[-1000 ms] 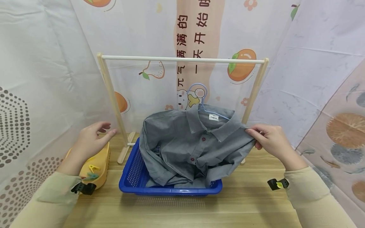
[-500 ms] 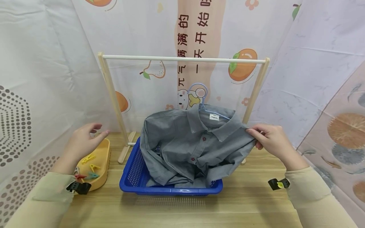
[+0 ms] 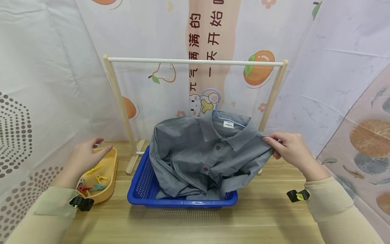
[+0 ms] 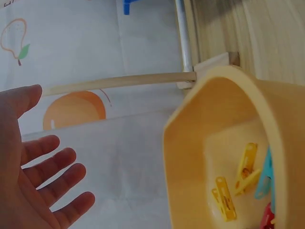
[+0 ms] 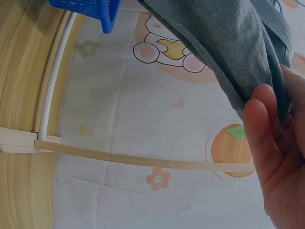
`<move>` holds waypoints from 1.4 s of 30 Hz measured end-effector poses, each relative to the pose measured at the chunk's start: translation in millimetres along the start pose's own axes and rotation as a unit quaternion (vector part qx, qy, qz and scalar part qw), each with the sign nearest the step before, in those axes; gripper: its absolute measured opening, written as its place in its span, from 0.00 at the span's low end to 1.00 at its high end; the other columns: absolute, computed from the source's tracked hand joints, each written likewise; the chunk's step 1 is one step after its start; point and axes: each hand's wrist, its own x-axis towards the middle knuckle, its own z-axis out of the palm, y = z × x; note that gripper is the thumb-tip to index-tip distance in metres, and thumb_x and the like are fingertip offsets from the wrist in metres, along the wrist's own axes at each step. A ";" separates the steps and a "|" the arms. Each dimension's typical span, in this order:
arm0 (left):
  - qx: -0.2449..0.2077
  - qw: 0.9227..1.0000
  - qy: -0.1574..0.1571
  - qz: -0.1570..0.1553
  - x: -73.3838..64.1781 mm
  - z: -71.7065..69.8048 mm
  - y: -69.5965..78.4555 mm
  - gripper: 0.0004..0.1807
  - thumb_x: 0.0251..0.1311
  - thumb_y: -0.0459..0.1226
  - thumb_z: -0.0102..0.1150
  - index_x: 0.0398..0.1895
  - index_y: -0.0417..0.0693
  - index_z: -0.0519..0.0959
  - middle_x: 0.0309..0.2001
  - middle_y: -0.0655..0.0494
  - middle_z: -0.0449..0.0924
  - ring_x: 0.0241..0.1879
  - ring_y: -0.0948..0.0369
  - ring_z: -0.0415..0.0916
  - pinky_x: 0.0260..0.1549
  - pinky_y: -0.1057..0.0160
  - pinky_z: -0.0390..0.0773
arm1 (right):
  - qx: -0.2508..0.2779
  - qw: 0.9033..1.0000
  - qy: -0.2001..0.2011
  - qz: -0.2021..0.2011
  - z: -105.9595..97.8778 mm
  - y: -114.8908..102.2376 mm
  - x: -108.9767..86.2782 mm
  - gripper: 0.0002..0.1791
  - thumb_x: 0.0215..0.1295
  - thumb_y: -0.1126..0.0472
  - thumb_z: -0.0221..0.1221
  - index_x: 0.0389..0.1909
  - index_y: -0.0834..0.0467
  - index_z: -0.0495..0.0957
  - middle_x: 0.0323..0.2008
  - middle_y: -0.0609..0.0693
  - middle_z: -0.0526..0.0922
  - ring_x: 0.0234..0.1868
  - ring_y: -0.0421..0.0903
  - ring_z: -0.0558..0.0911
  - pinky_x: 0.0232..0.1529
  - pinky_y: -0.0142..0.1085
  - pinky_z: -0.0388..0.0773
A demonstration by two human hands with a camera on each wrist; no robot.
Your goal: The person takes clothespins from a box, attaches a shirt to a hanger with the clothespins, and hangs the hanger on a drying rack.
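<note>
A grey buttoned shirt [image 3: 189, 152] lies over a blue basket [image 3: 182, 204], with a light blue hanger [image 3: 217, 105] sticking up out of its collar. My right hand [image 3: 287, 147] pinches the shirt's shoulder on the right; the right wrist view shows the grey cloth [image 5: 238, 52] between thumb and fingers. Over the left part of a yellow bin [image 3: 114, 169] hovers my left hand [image 3: 83, 157], fingers spread and holding nothing. Inside that bin are yellow clothespins [image 4: 224, 198], a teal clothespin [image 4: 264, 176] and a red one, seen in the left wrist view.
Behind the basket stands a wooden rack with a white crossbar [image 3: 195, 61] above the shirt. Its left post [image 3: 120, 101] rises between bin and basket, its right post [image 3: 274, 95] behind my right hand. All stand on a wooden table [image 3: 189, 230] before printed curtains.
My left hand has moved left and down, away from the rack's left post and over the yellow bin, uncovering more clothespins. The right hand keeps its pinch on the shirt.
</note>
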 end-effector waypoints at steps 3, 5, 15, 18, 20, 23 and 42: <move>0.003 1.000 -0.012 -0.009 -0.7 1.7 -5.5 0.42 0.72 0.61 0.50 0.66 0.29 0.69 0.62 0.26 0.70 0.57 0.30 0.70 0.48 0.30 0.71 | -0.004 1.000 -0.002 0.001 0.0 -0.1 0.4 0.10 0.71 0.57 0.65 0.28 0.44 0.83 0.10 0.32 0.74 0.12 0.32 0.74 0.16 0.29 0.67; 0.003 1.000 -0.020 -0.013 -1.4 2.7 -9.5 0.43 0.72 0.61 0.50 0.66 0.28 0.68 0.62 0.25 0.69 0.57 0.30 0.69 0.48 0.30 0.71 | -0.004 1.000 -0.002 0.000 0.1 -0.1 0.5 0.09 0.71 0.58 0.65 0.28 0.45 0.83 0.10 0.32 0.74 0.12 0.32 0.74 0.16 0.29 0.67; 0.002 0.998 -0.059 -0.024 -7.0 9.5 -29.0 0.45 0.73 0.61 0.49 0.70 0.26 0.64 0.64 0.23 0.66 0.57 0.28 0.68 0.48 0.30 0.72 | -0.006 1.000 0.001 -0.007 1.4 0.5 0.4 0.09 0.70 0.58 0.66 0.29 0.45 0.84 0.10 0.31 0.73 0.12 0.31 0.74 0.16 0.29 0.68; 0.002 0.997 -0.064 -0.035 -8.5 11.9 -33.7 0.46 0.73 0.62 0.48 0.69 0.26 0.64 0.63 0.22 0.66 0.57 0.27 0.68 0.46 0.30 0.72 | -0.006 1.000 -0.001 -0.006 1.6 1.0 0.1 0.08 0.70 0.58 0.65 0.29 0.45 0.84 0.10 0.31 0.73 0.12 0.31 0.74 0.16 0.29 0.68; 0.004 0.997 -0.065 -0.041 -9.2 13.4 -36.2 0.46 0.73 0.62 0.48 0.69 0.26 0.65 0.62 0.21 0.67 0.56 0.27 0.68 0.46 0.30 0.72 | -0.004 1.000 -0.002 -0.005 1.6 1.4 -0.2 0.08 0.70 0.58 0.65 0.29 0.45 0.84 0.10 0.31 0.73 0.12 0.31 0.74 0.16 0.29 0.67; 0.010 0.996 -0.069 -0.049 -10.2 15.3 -39.2 0.46 0.73 0.62 0.48 0.68 0.25 0.65 0.61 0.20 0.67 0.55 0.26 0.68 0.46 0.30 0.72 | -0.001 1.000 -0.002 -0.005 1.2 1.7 -0.4 0.08 0.70 0.59 0.65 0.29 0.46 0.84 0.10 0.32 0.74 0.11 0.31 0.74 0.16 0.29 0.68; -0.020 0.991 -0.102 -0.080 -15.4 27.3 -65.0 0.50 0.73 0.62 0.46 0.69 0.19 0.59 0.65 0.17 0.57 0.59 0.23 0.60 0.53 0.27 0.66 | -0.004 1.000 -0.004 -0.005 1.2 2.0 0.1 0.10 0.70 0.59 0.65 0.28 0.45 0.83 0.10 0.31 0.72 0.11 0.31 0.73 0.16 0.29 0.67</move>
